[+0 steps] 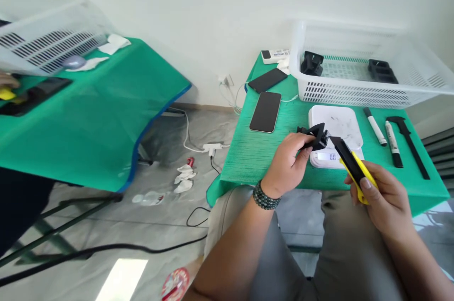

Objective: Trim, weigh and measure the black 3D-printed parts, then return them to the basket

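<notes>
Well off to the left of the left hand (289, 161), over on the other green table (106, 116): a co-worker's hand (7, 81), fingers at something yellow, no part of this work.

Just beyond the left hand and slightly left of it: two dark phones (266, 111), lying flat, untouched.

Judging by the pose, midway through a trimming or scraping step on the black plastic part (314, 135). Calls next, by that same judgement, for a steady pinch on the part and a short, controlled stroke, edge kept clear of the left thumb.

Left hand: curled rather than clenched, grasping the part from its left side between thumb and fingertips, beaded bracelet (266, 195) on the wrist. Holds the part up over the near left corner of the white scale (336, 124). Cannot tell for certain whether clear of the pan or touching it.

Just right of the part: yellow utility knife (353, 166), black front end angled up and left, tip touching or nearly touching the part. Cannot tell which.

Right hand (385, 197): wrapped closed around the knife handle, thumb laid along its top.

Beyond the right hand: two markers (393, 142), then a black caliper (409, 142) farther right. Behind those, a white basket (354, 95) with more black parts (312, 63) inside.
</notes>
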`<action>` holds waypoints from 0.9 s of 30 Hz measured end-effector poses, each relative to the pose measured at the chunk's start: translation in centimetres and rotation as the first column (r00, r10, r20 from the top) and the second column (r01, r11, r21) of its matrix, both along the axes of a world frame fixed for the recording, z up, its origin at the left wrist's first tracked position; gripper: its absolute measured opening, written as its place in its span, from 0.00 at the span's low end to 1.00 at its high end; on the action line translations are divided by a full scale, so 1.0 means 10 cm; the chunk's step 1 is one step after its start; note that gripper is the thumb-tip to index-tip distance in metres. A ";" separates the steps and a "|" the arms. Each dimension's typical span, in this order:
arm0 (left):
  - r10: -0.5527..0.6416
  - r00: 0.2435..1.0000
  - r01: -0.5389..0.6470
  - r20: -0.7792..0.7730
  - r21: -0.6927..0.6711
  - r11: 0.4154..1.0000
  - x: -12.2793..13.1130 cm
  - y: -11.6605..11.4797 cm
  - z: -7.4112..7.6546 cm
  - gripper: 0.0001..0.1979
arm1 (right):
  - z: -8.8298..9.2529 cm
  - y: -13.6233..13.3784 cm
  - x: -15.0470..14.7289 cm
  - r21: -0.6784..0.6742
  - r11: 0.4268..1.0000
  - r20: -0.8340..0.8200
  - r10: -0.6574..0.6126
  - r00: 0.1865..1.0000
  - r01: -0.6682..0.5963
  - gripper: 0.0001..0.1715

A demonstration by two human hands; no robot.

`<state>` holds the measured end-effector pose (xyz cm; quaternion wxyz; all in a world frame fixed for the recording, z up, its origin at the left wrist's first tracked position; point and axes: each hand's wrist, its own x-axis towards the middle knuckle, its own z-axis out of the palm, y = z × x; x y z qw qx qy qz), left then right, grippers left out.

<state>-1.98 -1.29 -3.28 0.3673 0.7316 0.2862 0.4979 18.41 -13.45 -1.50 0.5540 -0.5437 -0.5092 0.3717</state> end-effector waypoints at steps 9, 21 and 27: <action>-0.135 0.989 0.138 -0.054 0.067 0.988 -0.07 -0.02 0.07 0.09 | 0.03 0.06 0.00 -0.075 0.989 0.093 -0.118 0.989 0.126 0.20; -0.107 0.918 0.287 0.383 -0.451 0.845 0.02 -0.06 0.08 0.08 | -0.06 0.05 0.04 -0.030 0.985 -0.061 -0.172 0.983 0.170 0.19; -0.024 0.782 0.462 0.623 -0.552 0.694 0.08 -0.03 0.02 0.22 | -0.08 0.02 0.05 -0.035 0.992 -0.049 -0.122 0.991 0.120 0.17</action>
